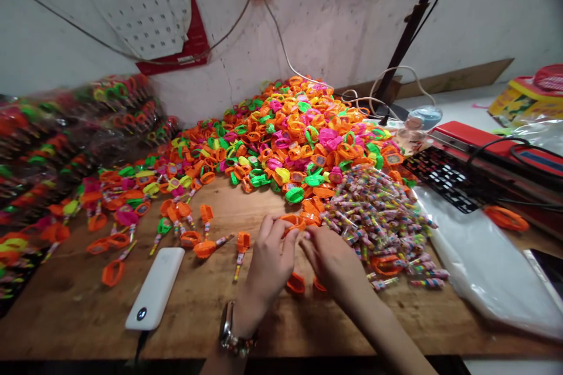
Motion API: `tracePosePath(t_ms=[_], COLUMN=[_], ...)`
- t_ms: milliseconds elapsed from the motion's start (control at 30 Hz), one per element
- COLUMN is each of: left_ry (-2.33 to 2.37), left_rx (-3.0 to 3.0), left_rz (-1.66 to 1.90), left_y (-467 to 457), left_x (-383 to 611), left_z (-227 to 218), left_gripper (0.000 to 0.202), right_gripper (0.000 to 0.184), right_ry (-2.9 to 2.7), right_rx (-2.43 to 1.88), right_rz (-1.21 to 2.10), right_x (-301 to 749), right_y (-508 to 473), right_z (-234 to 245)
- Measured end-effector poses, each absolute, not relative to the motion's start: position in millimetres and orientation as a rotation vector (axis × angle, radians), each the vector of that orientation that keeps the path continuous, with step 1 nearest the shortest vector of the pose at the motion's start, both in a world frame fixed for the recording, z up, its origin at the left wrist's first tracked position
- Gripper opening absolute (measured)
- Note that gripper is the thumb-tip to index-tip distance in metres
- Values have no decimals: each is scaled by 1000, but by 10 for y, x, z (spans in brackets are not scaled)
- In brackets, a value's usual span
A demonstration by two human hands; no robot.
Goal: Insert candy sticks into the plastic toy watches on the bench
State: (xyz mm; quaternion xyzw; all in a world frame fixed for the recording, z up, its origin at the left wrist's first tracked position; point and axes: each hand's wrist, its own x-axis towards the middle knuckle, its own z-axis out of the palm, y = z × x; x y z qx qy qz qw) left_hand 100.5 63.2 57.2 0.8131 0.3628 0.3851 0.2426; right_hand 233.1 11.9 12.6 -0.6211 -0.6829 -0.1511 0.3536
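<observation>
My left hand (270, 255) is closed on an orange toy watch (294, 221) above the front middle of the table. My right hand (336, 258) has its fingers pinched close to the same watch; what lies between its fingertips is too small to make out. Just beyond both hands rises a big heap of toy watches (303, 129) in orange, green, pink and yellow. A pile of small wrapped candy tubes (378, 205) lies right of my right hand. Left of my left hand is an orange watch with a tube attached (241, 252). Another orange watch (295, 283) rests below my hands.
A white power bank (156, 290) with a cable lies at the front left. Bagged watches (83, 140) are stacked at the far left. Clear plastic bags (479, 258) and a red machine (479, 140) stand on the right. A dark pole (409, 35) rises behind.
</observation>
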Motion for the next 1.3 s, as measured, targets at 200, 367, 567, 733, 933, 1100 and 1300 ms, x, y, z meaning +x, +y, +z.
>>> tracePosePath(t_ms=[200,367,567,733,933,1100,1300], left_ry=[982,979,1059,1134,1286,2000,1477], left_rx=[2191,2211,2152,2111,2240,2293,2266], left_rz=[1022,1003,932,745,668,1113,805], left_y=[662,641,584,558,654,823,1075], left_x=[993,1005,1014,1002,791,606,1133], left_z=[559,547,436,313,249,265,-112], left_gripper=[13,13,14,15,19,32,32], right_gripper=[23,25,21,23,7,60,35], right_ry=[-1673,-1783,-1972,-2161,-2085,-1850,-1869], right_rx=[-1618,-1708,-1766,-1548,-1633,-1917,-2207], right_rz=[-308,-527,-692,-748,-473,-321,-262], right_x=[2447,2378,2396,2425,2317,2345,2567], right_y=[168,158,127,127,67,-58,-271], right_z=[251,266,326,202,68,-41,-274])
